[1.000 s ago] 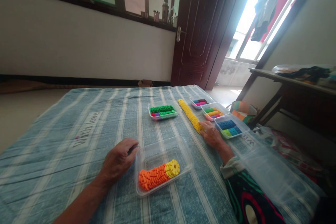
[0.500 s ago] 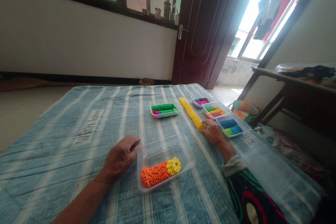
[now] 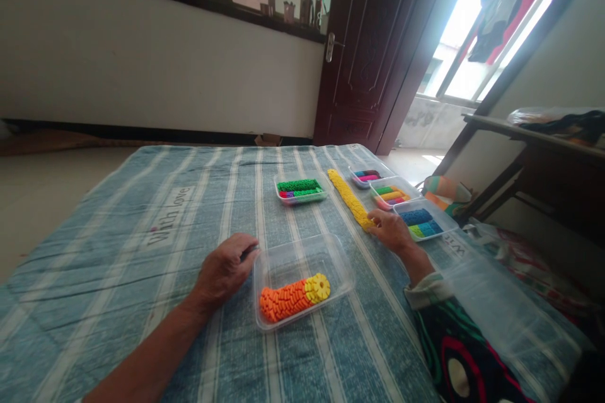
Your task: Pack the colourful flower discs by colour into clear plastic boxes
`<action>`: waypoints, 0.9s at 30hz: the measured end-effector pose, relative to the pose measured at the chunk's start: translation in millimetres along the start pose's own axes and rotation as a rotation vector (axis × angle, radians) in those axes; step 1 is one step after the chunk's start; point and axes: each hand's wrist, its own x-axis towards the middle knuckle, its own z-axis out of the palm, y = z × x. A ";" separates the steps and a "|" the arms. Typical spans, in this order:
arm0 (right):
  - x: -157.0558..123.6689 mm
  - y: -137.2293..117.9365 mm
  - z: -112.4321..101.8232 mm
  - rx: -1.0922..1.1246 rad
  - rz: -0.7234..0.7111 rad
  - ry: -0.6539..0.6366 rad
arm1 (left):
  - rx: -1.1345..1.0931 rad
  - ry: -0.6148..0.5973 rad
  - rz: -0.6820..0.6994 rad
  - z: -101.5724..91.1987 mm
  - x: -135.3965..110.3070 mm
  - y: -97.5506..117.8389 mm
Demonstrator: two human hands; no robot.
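Note:
My left hand (image 3: 225, 269) rests curled on the striped cloth, its fingers against the left rim of a clear plastic tray (image 3: 302, 252). That tray holds a row of orange discs (image 3: 283, 302) ending in a few yellow discs (image 3: 317, 288). My right hand (image 3: 391, 230) lies further out, fingers pinched at the near end of a long yellow row of discs (image 3: 348, 197) laid on the cloth. What the fingertips hold is too small to make out.
A tray of green discs (image 3: 300, 189) sits beyond the near tray. Three small trays of mixed colours (image 3: 424, 221) line up right of the yellow row. An empty clear container (image 3: 501, 315) lies at the right. A dark wooden table (image 3: 543, 157) stands past the bed's edge.
The view has shifted slightly, so everything sits a little to the right and higher. Both hands keep their places at the tray and at the yellow row.

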 end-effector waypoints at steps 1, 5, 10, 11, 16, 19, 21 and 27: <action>-0.5 -1.4 -2.0 -0.005 0.005 -0.001 | 0.000 0.001 0.002 0.4 0.0 -0.8; -7.7 -18.3 -25.0 0.080 -0.079 -0.025 | -0.008 0.004 0.015 2.1 0.6 -2.4; -30.6 -66.7 -59.6 0.346 -0.428 -0.312 | -0.020 -0.012 0.010 2.0 0.3 -0.1; -35.4 -77.1 -61.4 0.338 -0.490 -0.372 | -0.018 -0.011 0.002 1.6 -0.1 0.6; -47.9 -118.0 -51.5 0.011 -0.654 -0.575 | -0.006 -0.008 -0.015 1.8 -1.0 3.2; -47.1 -132.6 -47.9 -0.162 -0.704 -0.684 | -0.008 0.000 0.001 3.9 -0.2 2.0; -45.6 -137.4 -47.2 -0.216 -0.730 -0.737 | -0.010 0.000 0.014 4.6 0.1 0.9; -47.3 -129.8 -37.1 -0.133 -0.748 -0.710 | 0.001 -0.025 0.020 2.0 -1.1 3.3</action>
